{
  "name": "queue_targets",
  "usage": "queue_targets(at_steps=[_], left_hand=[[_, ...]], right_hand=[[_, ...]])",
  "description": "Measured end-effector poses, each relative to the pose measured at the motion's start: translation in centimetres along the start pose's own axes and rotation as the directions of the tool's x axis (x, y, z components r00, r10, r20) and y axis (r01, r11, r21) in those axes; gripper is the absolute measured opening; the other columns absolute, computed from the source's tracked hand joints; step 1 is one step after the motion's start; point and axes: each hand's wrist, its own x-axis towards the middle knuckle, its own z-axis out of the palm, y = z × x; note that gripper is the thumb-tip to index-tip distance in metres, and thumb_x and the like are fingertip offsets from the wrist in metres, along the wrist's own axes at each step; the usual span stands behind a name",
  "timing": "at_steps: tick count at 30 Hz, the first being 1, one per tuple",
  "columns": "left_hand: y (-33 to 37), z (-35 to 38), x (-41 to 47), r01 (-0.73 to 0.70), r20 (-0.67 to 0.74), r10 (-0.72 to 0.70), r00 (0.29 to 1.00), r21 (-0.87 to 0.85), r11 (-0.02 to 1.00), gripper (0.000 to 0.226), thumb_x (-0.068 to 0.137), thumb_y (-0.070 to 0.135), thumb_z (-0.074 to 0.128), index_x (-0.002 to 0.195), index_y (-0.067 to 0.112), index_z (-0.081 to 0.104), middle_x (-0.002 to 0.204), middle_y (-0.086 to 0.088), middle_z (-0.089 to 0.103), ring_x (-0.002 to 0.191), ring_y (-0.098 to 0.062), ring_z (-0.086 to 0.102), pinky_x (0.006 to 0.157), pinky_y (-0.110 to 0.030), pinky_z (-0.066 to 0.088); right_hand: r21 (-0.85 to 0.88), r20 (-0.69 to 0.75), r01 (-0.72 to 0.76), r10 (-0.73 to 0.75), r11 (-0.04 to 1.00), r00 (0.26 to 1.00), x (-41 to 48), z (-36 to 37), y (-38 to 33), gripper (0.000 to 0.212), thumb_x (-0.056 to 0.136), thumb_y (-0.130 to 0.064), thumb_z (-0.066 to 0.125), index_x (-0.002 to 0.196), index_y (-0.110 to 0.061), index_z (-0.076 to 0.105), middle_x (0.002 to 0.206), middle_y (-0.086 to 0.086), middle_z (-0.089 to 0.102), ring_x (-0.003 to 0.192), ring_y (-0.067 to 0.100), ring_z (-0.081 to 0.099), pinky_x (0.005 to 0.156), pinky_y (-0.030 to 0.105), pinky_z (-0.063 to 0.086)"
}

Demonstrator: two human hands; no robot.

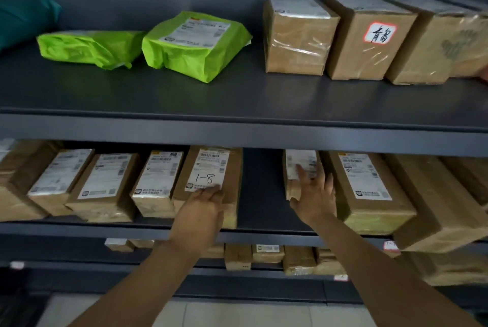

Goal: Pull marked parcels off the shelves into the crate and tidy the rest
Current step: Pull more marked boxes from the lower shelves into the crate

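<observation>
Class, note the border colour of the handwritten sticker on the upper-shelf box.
The sticker has a red border; head view.

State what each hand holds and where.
Nothing gripped: left hand rests atop the 1-8 parcel near its front; right hand lies flat on the small parcel.

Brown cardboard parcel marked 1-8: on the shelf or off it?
On: the parcel marked 1-8 lies flat on the grey metal shelf, left hand touching its front end.

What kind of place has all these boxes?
Probably a parcel storeroom or pickup point: grey metal shelves hold rows of cardboard boxes with shipping labels, a box marked 1-8, plus a green mailer bag.
</observation>
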Motion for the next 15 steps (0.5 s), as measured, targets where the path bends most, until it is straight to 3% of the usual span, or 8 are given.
queue_targets(at_steps=[3, 8, 13, 15], left_hand=[[0.1, 0.1, 0.3, 0.031, -0.02, -0.032, 0.999, -0.026, 0.999, 0.043, 0.093, 0.023, 0.053, 0.135, 0.015, 0.05, 0.139, -0.001, 0.051, 0.125, -0.019, 0.05, 0.104, -0.028, 0.038], [0.5, 0.2, 0.5, 0.095, -0.019, -0.097, 0.995, -0.071, 0.993, 0.04, 0.09, 0.022, 0.058, 0.129, 0.014, 0.056, 0.131, -0.003, 0.058, 0.117, -0.023, 0.056, 0.096, -0.032, 0.047], [0.6, 0.0, 0.5, 0.11, -0.005, -0.111, 0.994, -0.079, 0.991, 0.039, 0.09, 0.023, 0.059, 0.128, 0.014, 0.057, 0.13, -0.003, 0.059, 0.116, -0.023, 0.057, 0.096, -0.035, 0.048], [0.8, -0.1, 0.5, 0.113, -0.01, -0.114, 0.993, -0.073, 0.991, 0.04, 0.092, 0.024, 0.056, 0.132, 0.016, 0.054, 0.134, 0.0, 0.056, 0.119, -0.02, 0.054, 0.099, -0.031, 0.046]], right_hand=[[0.085, -0.048, -0.028, 0.032, 0.996, 0.998, -0.1, 0.7, -0.6, 0.076, 0.086, -0.047, 0.057, 0.147, -0.033, 0.014, 0.154, 0.014, -0.001, 0.138, 0.041, 0.015, 0.111, 0.051, 0.025], [0.157, -0.165, 0.034, -0.007, 0.987, 0.986, -3.3, 1.9, -2.3, 0.058, 0.084, -0.048, 0.059, 0.134, -0.029, 0.035, 0.148, 0.015, 0.015, 0.129, 0.039, 0.027, 0.105, 0.052, 0.034], [0.181, -0.237, 0.22, -0.174, 0.959, 0.956, -6.7, 4.0, -2.8, 0.064, 0.068, -0.04, 0.078, 0.123, -0.032, 0.046, 0.139, 0.015, 0.034, 0.111, 0.037, 0.047, 0.08, 0.046, 0.053], [0.173, -0.243, 0.252, -0.207, 0.952, 0.948, -7.1, 3.7, -2.9, 0.063, 0.074, -0.04, 0.075, 0.129, -0.033, 0.046, 0.142, 0.013, 0.032, 0.115, 0.034, 0.044, 0.084, 0.043, 0.053]])
